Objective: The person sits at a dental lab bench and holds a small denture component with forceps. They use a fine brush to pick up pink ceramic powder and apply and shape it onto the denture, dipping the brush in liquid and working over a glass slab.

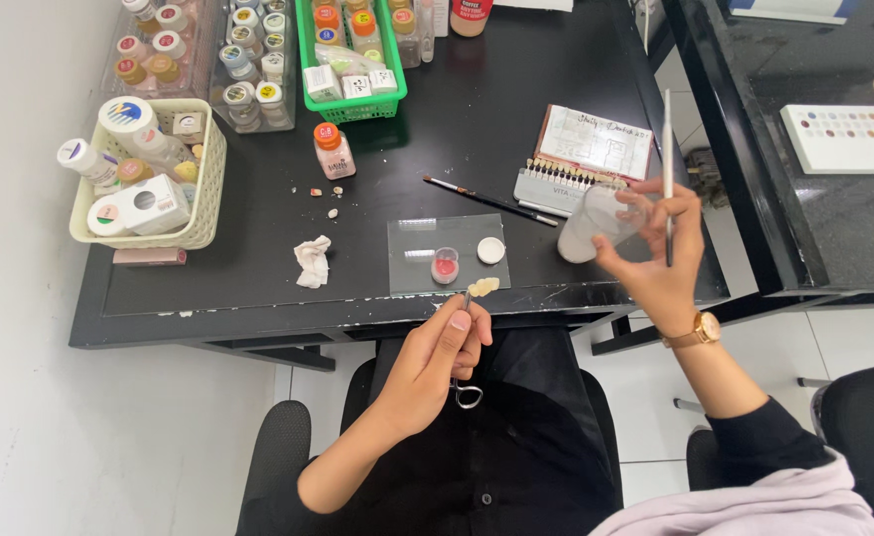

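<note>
My left hand (435,359) grips a metal clamp tool (466,389) near the table's front edge; a small cream tooth piece (483,287) sits at the tool's tip. My right hand (660,258) is raised at the right, holding a thin brush (667,159) upright and a white plastic cup (590,224), which is tilted toward the table. A clear glass slab (427,270) lies just beyond the tooth piece, with a small open jar of pink paste (445,265) and its white lid (490,250) on it.
A tooth shade guide (556,185) and a notepad (596,141) lie right of centre. A dark brush (488,201), a crumpled tissue (312,260) and an orange-capped bottle (333,151) are mid-table. A cream basket (203,189), a green basket (355,104) and trays of jars stand at the back left.
</note>
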The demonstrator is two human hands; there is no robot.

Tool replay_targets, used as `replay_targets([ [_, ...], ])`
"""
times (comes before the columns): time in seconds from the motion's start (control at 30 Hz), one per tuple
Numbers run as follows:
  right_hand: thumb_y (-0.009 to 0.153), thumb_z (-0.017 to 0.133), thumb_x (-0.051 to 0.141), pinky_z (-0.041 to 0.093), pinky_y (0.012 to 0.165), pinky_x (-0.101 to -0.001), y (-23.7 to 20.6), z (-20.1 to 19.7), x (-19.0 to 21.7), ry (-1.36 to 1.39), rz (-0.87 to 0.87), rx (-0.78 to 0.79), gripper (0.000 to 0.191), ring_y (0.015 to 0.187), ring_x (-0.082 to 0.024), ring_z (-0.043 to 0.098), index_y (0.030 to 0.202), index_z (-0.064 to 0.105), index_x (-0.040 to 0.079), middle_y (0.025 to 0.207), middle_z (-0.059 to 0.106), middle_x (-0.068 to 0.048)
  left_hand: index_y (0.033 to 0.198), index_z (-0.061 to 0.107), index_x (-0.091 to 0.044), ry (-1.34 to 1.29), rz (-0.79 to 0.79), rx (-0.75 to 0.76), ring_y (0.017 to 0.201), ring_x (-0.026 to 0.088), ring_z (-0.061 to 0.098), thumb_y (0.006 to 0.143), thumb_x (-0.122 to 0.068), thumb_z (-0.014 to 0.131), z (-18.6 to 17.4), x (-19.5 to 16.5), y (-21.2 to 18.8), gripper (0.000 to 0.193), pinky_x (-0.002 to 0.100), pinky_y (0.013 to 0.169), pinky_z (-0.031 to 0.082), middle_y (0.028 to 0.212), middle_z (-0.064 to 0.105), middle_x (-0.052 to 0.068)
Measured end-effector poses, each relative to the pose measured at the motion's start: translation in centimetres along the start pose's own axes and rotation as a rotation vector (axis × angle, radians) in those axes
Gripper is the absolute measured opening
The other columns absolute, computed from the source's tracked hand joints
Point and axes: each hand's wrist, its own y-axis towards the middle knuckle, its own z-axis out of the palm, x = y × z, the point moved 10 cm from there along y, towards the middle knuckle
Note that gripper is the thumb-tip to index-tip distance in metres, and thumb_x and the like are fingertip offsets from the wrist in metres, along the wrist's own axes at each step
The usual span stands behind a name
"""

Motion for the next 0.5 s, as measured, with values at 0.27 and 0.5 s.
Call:
replay_targets([
  [0.27, 0.083, 0.086, 0.001, 0.060, 0.107, -0.0381, 0.2, 1.6, 1.6, -0.066, -0.089, 0.022, 0.053, 0.136, -0.029, 0.060, 0.109, 0.039, 0.006, 0.140, 0.051, -0.016, 0.103, 0.052, -0.003, 0.010, -0.015, 0.009, 0.063, 0.006, 0.025, 0.114, -0.031, 0.037, -0.1, 0.6, 0.2, 0.033, 0.023, 0.056, 0.026, 0.071, 0.030, -0.006],
  [0.5, 0.115, 0.052, 0.020, 0.053, 0.096, -0.0338, 0.9, -2.7, 5.2, -0.240, -0.181, -0.109, 0.019, 0.114, -0.023, 0.066, 0.117, 0.048, 0.001, 0.121, 0.067, -0.018, 0.103, 0.052, -0.004, -0.055, -0.040, 0.029, 0.062, 0.005, 0.025, 0.114, -0.031, 0.037, 0.1, 1.1, 0.3, 0.033, 0.023, 0.055, 0.025, 0.071, 0.030, -0.006],
])
